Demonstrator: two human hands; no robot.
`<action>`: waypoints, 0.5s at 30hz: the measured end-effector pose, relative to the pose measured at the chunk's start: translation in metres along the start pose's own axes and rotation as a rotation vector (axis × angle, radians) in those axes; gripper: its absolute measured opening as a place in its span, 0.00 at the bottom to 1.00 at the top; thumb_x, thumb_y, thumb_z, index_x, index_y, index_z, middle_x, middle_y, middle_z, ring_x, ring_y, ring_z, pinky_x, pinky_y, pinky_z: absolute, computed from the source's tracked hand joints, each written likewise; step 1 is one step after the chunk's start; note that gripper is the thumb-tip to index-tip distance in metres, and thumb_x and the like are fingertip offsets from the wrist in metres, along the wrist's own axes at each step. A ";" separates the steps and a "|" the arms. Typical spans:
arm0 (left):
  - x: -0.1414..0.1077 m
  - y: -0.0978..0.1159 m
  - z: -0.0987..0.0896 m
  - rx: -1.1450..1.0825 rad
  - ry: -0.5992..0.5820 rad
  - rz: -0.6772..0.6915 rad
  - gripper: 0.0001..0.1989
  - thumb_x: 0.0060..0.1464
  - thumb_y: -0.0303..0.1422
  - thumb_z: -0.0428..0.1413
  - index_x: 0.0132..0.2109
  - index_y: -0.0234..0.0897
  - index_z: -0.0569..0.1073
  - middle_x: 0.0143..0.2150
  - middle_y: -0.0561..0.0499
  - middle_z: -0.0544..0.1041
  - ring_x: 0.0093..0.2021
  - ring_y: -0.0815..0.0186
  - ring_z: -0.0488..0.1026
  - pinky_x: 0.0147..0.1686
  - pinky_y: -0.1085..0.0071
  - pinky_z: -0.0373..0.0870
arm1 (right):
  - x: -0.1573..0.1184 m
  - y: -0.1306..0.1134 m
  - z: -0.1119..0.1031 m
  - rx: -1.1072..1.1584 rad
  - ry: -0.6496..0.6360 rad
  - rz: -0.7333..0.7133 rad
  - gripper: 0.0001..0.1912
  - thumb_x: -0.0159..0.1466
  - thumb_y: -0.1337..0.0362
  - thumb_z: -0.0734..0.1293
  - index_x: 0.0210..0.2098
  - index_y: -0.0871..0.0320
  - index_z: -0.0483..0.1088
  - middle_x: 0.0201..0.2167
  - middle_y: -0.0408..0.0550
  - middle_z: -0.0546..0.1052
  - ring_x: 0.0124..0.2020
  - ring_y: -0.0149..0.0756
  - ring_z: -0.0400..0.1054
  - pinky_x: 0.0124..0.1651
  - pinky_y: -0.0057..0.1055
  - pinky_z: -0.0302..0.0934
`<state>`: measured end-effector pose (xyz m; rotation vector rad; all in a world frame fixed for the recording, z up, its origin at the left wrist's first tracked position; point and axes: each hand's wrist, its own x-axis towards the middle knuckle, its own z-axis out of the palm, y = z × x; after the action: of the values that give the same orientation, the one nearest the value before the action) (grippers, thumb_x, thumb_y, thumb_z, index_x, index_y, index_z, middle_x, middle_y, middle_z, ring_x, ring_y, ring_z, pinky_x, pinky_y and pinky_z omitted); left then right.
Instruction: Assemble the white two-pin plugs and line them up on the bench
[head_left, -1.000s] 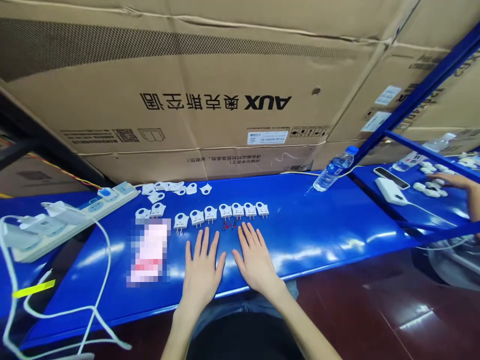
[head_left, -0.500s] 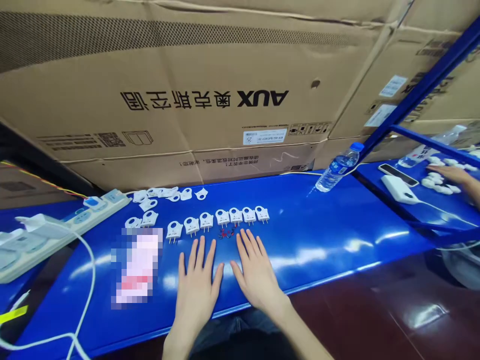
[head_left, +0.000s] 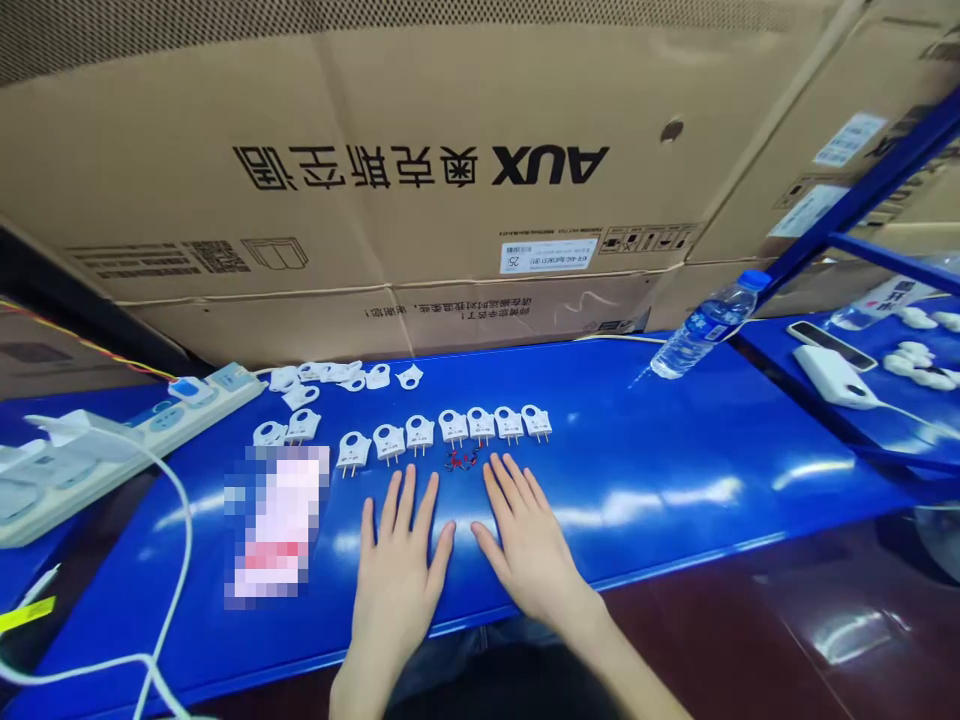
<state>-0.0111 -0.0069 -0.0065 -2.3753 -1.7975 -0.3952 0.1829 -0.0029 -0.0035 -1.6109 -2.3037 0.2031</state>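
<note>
Both my left hand (head_left: 401, 565) and my right hand (head_left: 529, 540) lie flat on the blue table (head_left: 622, 470), palms down, fingers spread, holding nothing. Just beyond my fingertips runs a row of several white two-pin plugs (head_left: 420, 433) with ring-shaped tops, their pins toward me. A small bunch of red and black wires (head_left: 462, 459) lies between the row and my hands. Farther back on the left is a loose pile of white ring-topped pieces (head_left: 330, 373). Two more white plugs (head_left: 302, 424) sit left of the row. A blurred-out pinkish rectangle (head_left: 277, 520) is left of my left hand.
A white power strip (head_left: 165, 425) and a looping white cable (head_left: 184, 560) occupy the left side. A water bottle (head_left: 701, 330) leans at the back right. Beyond the blue frame bar (head_left: 885, 180) lie a phone (head_left: 831, 345) and a white power bank (head_left: 834, 376). Large cardboard (head_left: 420, 100) stands behind.
The view has shifted slightly. Another person's hand at the far right has gone out of view. My hands stay flat in the same place on the table.
</note>
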 end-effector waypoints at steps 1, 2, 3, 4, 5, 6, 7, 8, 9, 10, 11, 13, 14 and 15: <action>0.000 0.000 0.000 -0.002 0.003 -0.002 0.30 0.71 0.43 0.43 0.74 0.38 0.60 0.76 0.40 0.60 0.76 0.48 0.56 0.71 0.41 0.55 | 0.000 0.000 0.000 -0.007 0.000 0.001 0.34 0.77 0.53 0.56 0.76 0.66 0.52 0.76 0.58 0.53 0.77 0.51 0.45 0.75 0.54 0.53; 0.000 0.001 0.001 -0.004 0.007 -0.003 0.30 0.71 0.44 0.42 0.74 0.38 0.60 0.76 0.40 0.60 0.76 0.48 0.56 0.71 0.41 0.54 | 0.000 -0.001 -0.001 -0.012 0.001 0.001 0.34 0.77 0.53 0.56 0.76 0.66 0.51 0.76 0.58 0.52 0.77 0.52 0.45 0.75 0.54 0.53; 0.000 0.001 0.001 -0.007 0.009 -0.004 0.30 0.71 0.44 0.42 0.74 0.38 0.60 0.76 0.40 0.59 0.76 0.48 0.56 0.71 0.41 0.54 | 0.000 -0.001 0.000 -0.017 0.003 -0.003 0.34 0.77 0.54 0.56 0.76 0.66 0.51 0.76 0.58 0.52 0.77 0.52 0.46 0.75 0.54 0.53; 0.000 0.001 0.002 -0.009 0.012 -0.004 0.30 0.71 0.44 0.42 0.74 0.38 0.61 0.76 0.39 0.59 0.76 0.48 0.56 0.71 0.41 0.53 | -0.001 -0.002 0.000 -0.020 0.005 -0.006 0.34 0.77 0.54 0.56 0.76 0.66 0.50 0.76 0.58 0.52 0.77 0.53 0.46 0.75 0.54 0.53; -0.001 0.001 0.003 -0.009 0.015 -0.004 0.30 0.71 0.43 0.42 0.74 0.37 0.61 0.76 0.39 0.59 0.76 0.48 0.56 0.71 0.41 0.53 | -0.001 -0.002 0.000 -0.023 0.007 -0.011 0.35 0.77 0.54 0.56 0.76 0.66 0.49 0.76 0.59 0.52 0.77 0.53 0.46 0.75 0.54 0.54; -0.001 0.001 0.004 -0.009 0.018 -0.005 0.30 0.71 0.43 0.42 0.74 0.37 0.61 0.76 0.39 0.58 0.76 0.47 0.56 0.71 0.41 0.53 | -0.001 -0.002 0.001 -0.024 0.009 -0.016 0.35 0.77 0.54 0.56 0.77 0.65 0.48 0.76 0.59 0.52 0.77 0.53 0.46 0.75 0.55 0.54; -0.001 0.001 0.005 -0.008 0.022 -0.006 0.30 0.71 0.43 0.42 0.74 0.37 0.61 0.76 0.39 0.58 0.76 0.47 0.56 0.71 0.41 0.52 | -0.001 -0.001 0.001 -0.026 0.009 -0.019 0.35 0.77 0.54 0.56 0.77 0.65 0.47 0.76 0.58 0.52 0.77 0.53 0.46 0.75 0.54 0.54; -0.001 0.001 0.005 -0.008 0.027 -0.006 0.30 0.71 0.43 0.42 0.74 0.37 0.61 0.76 0.38 0.59 0.76 0.47 0.56 0.71 0.40 0.53 | -0.001 -0.001 0.001 -0.027 0.007 -0.020 0.35 0.77 0.54 0.55 0.77 0.64 0.46 0.76 0.58 0.52 0.77 0.52 0.45 0.75 0.54 0.54; -0.001 0.001 0.006 -0.007 0.029 -0.004 0.30 0.71 0.43 0.42 0.74 0.36 0.61 0.76 0.38 0.59 0.76 0.46 0.56 0.71 0.40 0.53 | -0.001 -0.001 0.001 -0.029 0.004 -0.018 0.36 0.77 0.54 0.55 0.78 0.63 0.45 0.76 0.58 0.52 0.77 0.52 0.45 0.75 0.54 0.53; -0.001 0.001 0.006 -0.007 0.031 -0.002 0.30 0.71 0.43 0.41 0.74 0.36 0.61 0.76 0.38 0.59 0.76 0.46 0.56 0.71 0.40 0.53 | -0.001 -0.001 0.001 -0.032 0.000 -0.013 0.36 0.77 0.54 0.55 0.78 0.63 0.44 0.77 0.57 0.51 0.78 0.51 0.44 0.75 0.53 0.53; -0.001 0.002 0.006 -0.007 0.030 0.000 0.30 0.71 0.43 0.41 0.74 0.36 0.61 0.76 0.38 0.59 0.76 0.46 0.56 0.71 0.40 0.53 | -0.001 -0.001 0.001 -0.034 -0.004 -0.008 0.36 0.77 0.54 0.55 0.78 0.63 0.44 0.77 0.57 0.51 0.78 0.51 0.44 0.75 0.53 0.52; -0.001 0.003 0.005 -0.011 0.024 -0.004 0.30 0.72 0.43 0.40 0.74 0.36 0.61 0.76 0.37 0.59 0.76 0.46 0.56 0.71 0.40 0.53 | -0.002 -0.002 -0.001 -0.037 -0.017 -0.002 0.36 0.77 0.54 0.56 0.77 0.65 0.46 0.77 0.58 0.50 0.78 0.51 0.43 0.75 0.53 0.52; -0.001 0.003 0.004 -0.012 0.021 -0.011 0.30 0.72 0.43 0.40 0.73 0.35 0.61 0.76 0.37 0.59 0.76 0.46 0.56 0.71 0.40 0.53 | -0.002 -0.002 -0.001 -0.037 -0.023 -0.002 0.35 0.77 0.54 0.56 0.77 0.66 0.46 0.77 0.58 0.50 0.78 0.51 0.43 0.76 0.54 0.51; -0.001 0.004 0.003 -0.012 0.017 -0.017 0.30 0.72 0.43 0.40 0.73 0.35 0.61 0.76 0.37 0.59 0.76 0.46 0.56 0.71 0.39 0.53 | -0.002 -0.003 -0.002 -0.037 -0.029 -0.003 0.35 0.77 0.54 0.55 0.77 0.66 0.47 0.77 0.59 0.50 0.78 0.51 0.43 0.76 0.54 0.51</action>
<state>-0.0075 -0.0084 -0.0101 -2.3593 -1.8147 -0.4282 0.1819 -0.0058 -0.0011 -1.6325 -2.3446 0.1863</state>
